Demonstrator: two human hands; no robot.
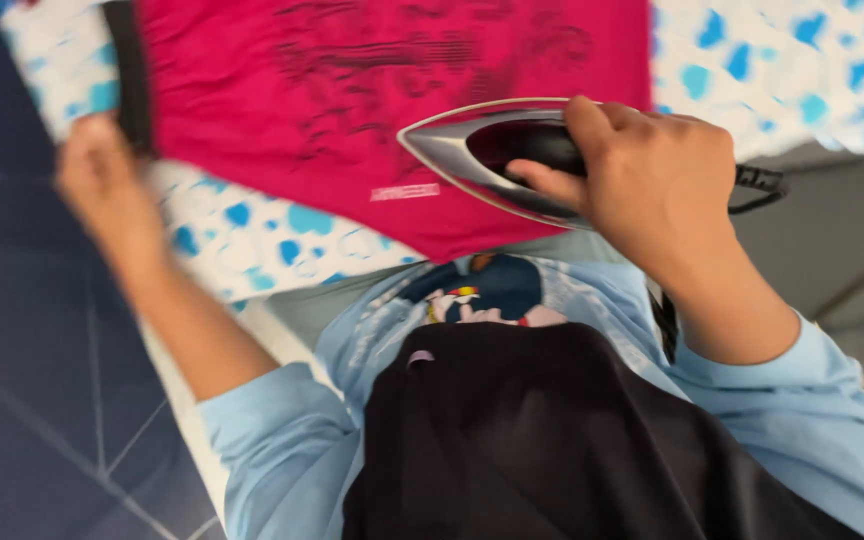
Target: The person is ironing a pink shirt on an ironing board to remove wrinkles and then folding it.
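resting on a crimson shirt (pixel 352 90) near the ironing board's (pixel 252 235) front edge, a silver iron (pixel 472 150) is gripped by the right hand (pixel 652 175). the shirt's left side is touched by the blurred left hand (pixel 102 185); its grip cannot be told

Iron (pixel 492 160) and right hand (pixel 652 180) block centre-right; left hand (pixel 102 190) pins the left edge; red shirt (pixel 282 100) between them lies open.

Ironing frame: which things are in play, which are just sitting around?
In use:
- iron, gripped by the right hand
- red shirt under the iron
- left hand at the shirt's edge
- patterned board cover under the shirt

Just there:
- iron cord trailing to the right
- dark tiled floor
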